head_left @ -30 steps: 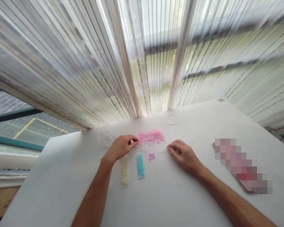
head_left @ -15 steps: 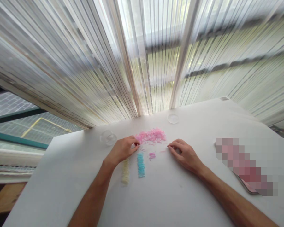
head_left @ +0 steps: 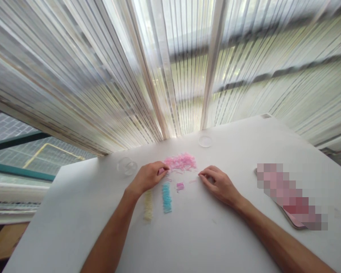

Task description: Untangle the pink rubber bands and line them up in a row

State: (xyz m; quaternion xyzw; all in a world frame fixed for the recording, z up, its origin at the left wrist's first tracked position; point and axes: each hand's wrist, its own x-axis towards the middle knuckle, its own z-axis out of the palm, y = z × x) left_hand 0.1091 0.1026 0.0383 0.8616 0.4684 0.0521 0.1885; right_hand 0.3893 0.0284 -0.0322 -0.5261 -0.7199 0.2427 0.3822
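My left hand [head_left: 152, 175] is at the left edge of a loose pile of thin pink bands [head_left: 182, 162], its thumb and forefinger pinched together. Whatever lies between those fingertips is too small to make out. To the right of the pile, my right hand [head_left: 217, 184] rests low over the table with fingertips drawn together, close to a single pink strand [head_left: 193, 181]. Between the hands lie a row of blue bands [head_left: 166, 198] and a short stack of purplish-pink bands [head_left: 180, 186]. A row of pale yellow bands [head_left: 148, 206] runs below my left wrist, which partly covers it.
Toward the back of the white table [head_left: 216, 242] lies a clear round lid or dish [head_left: 205, 141]. More clear round plastic [head_left: 127, 166] sits left of my left hand. A blurred-out pink flat object [head_left: 290, 197] is at the right. A striped string curtain [head_left: 184, 87] hangs along the far edge.
The whole view has shifted slightly, moving the table items a little left. My left fingertips have closed closer together by the pink pile. My right hand keeps nearly the same pose.
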